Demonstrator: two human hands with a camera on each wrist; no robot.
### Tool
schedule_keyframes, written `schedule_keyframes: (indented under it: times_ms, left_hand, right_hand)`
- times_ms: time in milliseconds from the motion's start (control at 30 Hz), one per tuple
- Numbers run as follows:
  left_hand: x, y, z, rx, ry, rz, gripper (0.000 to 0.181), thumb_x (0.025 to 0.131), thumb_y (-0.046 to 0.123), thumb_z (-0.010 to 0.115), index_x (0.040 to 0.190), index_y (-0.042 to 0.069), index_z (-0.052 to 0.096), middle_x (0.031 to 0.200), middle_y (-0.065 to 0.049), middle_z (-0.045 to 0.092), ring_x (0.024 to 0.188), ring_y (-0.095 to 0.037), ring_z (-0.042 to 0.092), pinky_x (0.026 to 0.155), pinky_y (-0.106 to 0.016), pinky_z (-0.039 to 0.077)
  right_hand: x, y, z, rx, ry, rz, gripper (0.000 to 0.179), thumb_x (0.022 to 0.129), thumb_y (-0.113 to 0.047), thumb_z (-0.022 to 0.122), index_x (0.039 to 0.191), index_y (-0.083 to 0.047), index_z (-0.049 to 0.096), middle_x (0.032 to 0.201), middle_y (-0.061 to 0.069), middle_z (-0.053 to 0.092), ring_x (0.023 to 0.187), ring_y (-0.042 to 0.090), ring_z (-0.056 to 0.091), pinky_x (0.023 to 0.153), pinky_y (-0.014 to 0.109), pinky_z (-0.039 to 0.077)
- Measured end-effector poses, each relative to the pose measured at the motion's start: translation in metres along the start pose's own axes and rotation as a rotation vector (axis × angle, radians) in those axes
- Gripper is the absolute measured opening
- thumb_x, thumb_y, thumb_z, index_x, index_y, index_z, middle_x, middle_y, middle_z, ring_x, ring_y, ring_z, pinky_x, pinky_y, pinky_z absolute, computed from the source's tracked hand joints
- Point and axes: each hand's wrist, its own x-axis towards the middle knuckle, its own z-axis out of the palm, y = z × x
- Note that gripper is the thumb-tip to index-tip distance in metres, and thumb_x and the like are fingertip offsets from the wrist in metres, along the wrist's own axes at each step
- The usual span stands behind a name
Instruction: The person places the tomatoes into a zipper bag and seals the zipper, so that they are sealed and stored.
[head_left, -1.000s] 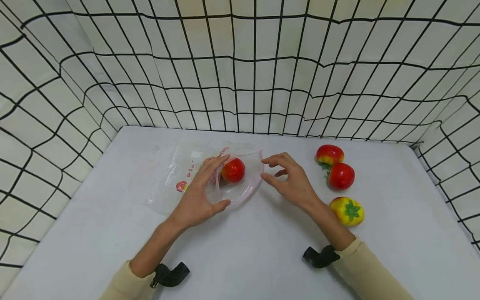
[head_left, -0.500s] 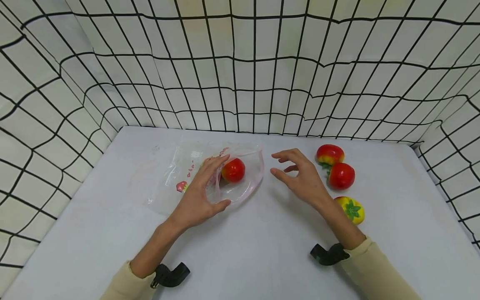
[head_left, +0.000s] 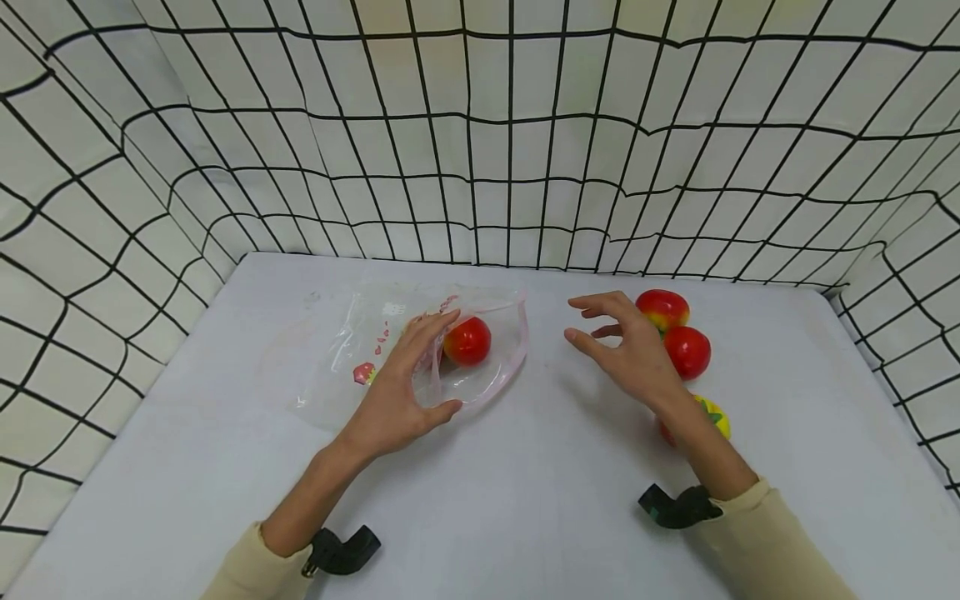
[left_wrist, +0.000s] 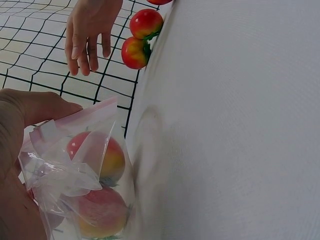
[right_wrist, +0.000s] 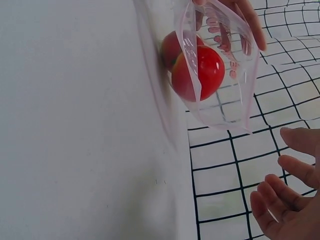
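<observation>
A clear plastic bag point(head_left: 491, 379) with pink edges and red print lies on the table, its mouth facing right. My left hand point(head_left: 397, 400) holds it at the mouth, curved round it with thumb and fingers wide apart. Inside sits a glossy red toy fruit point(head_left: 468, 342), resembling a tomato or persimmon; a second toy fruit point(left_wrist: 102, 212) shows through the plastic in the left wrist view. My right hand point(head_left: 630, 350) hovers right of the bag, fingers loosely bent, holding nothing. Beside it lie two red toy fruits point(head_left: 687, 352), and its forearm partly hides a yellow-topped one point(head_left: 717, 417).
Black netting point(head_left: 510, 142) over white walls encloses the back and both sides of the white table point(head_left: 510, 517). Black curved pieces point(head_left: 345, 550) stick out at both sleeve cuffs.
My right hand has left the bag's right edge and moved right toward the loose fruits, its forearm now covering part of the yellow-topped one. The left hand and bag stay put.
</observation>
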Motion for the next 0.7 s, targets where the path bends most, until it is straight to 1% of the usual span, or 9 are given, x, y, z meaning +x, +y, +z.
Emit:
schedule_keyframes:
  times_ms: [33,133,233,267,333,433,567,700]
  left_hand:
    - [0.0,0.0,0.0,0.0,0.0,0.0,0.113,0.068,0.013,0.092,0.162,0.032,0.034,0.169,0.003,0.036,0.16,-0.027,0.027,0.111,-0.064,0.049]
    - [0.0,0.0,0.001,0.001,0.001,0.0,0.113,0.067,0.013,0.093,0.162,0.032,0.034,0.169,0.003,0.036,0.16,-0.027,0.026,0.112,-0.065,0.047]
    - [0.0,-0.001,0.002,0.009,0.002,-0.002,0.112,0.068,0.013,0.092,0.162,0.032,0.034,0.17,0.002,0.036,0.161,-0.029,0.025,0.114,-0.066,0.044]
    - [0.0,-0.001,0.002,0.012,0.001,-0.005,0.112,0.068,0.013,0.092,0.162,0.032,0.034,0.17,0.002,0.035,0.161,-0.029,0.024,0.115,-0.067,0.043]
    - [0.0,-0.001,0.002,0.018,0.0,-0.01,0.112,0.068,0.013,0.092,0.163,0.032,0.034,0.17,0.001,0.035,0.161,-0.029,0.024,0.115,-0.067,0.043]
    - [0.0,0.0,0.002,0.026,-0.002,-0.015,0.113,0.068,0.014,0.093,0.163,0.034,0.033,0.17,0.001,0.035,0.161,-0.029,0.023,0.118,-0.066,0.04]
    - [0.0,0.0,0.002,0.028,-0.001,-0.013,0.114,0.068,0.014,0.093,0.163,0.035,0.033,0.17,0.001,0.035,0.161,-0.028,0.024,0.123,-0.066,0.033]
    - [-0.001,0.0,0.003,0.026,-0.003,-0.016,0.113,0.068,0.014,0.093,0.163,0.034,0.033,0.17,0.0,0.035,0.161,-0.029,0.023,0.122,-0.067,0.034]
  right_hand:
    - [0.0,0.0,-0.002,-0.006,0.002,0.003,0.049,0.092,-0.026,0.079,0.139,-0.018,0.064,0.138,0.006,0.061,0.127,0.028,0.059,0.101,0.052,0.06]
    - [-0.001,0.003,-0.009,-0.019,0.005,0.008,0.049,0.094,-0.028,0.078,0.14,-0.019,0.064,0.139,0.006,0.061,0.126,0.025,0.059,0.098,0.03,0.06]
    - [-0.002,0.007,-0.014,-0.025,0.008,-0.001,0.049,0.095,-0.028,0.076,0.141,-0.018,0.063,0.14,0.007,0.061,0.127,0.027,0.059,0.093,0.016,0.056]
    - [-0.002,0.008,-0.015,-0.031,0.012,-0.004,0.049,0.095,-0.027,0.076,0.141,-0.018,0.063,0.14,0.008,0.061,0.127,0.027,0.059,0.09,0.01,0.053]
    - [-0.002,0.01,-0.018,-0.038,0.015,-0.007,0.05,0.095,-0.026,0.076,0.141,-0.016,0.062,0.14,0.009,0.06,0.127,0.028,0.059,0.09,0.009,0.052]
    - [-0.003,0.012,-0.021,-0.042,0.02,-0.013,0.049,0.095,-0.024,0.076,0.142,-0.015,0.062,0.14,0.01,0.06,0.126,0.028,0.058,0.087,0.003,0.048]
    - [-0.005,0.014,-0.026,-0.035,0.031,-0.014,0.047,0.096,-0.025,0.075,0.141,-0.015,0.063,0.138,0.01,0.06,0.124,0.025,0.058,0.087,0.002,0.048]
    - [-0.006,0.015,-0.031,-0.036,0.045,-0.019,0.045,0.097,-0.026,0.075,0.139,-0.016,0.064,0.135,0.008,0.061,0.122,0.023,0.059,0.088,0.002,0.048]
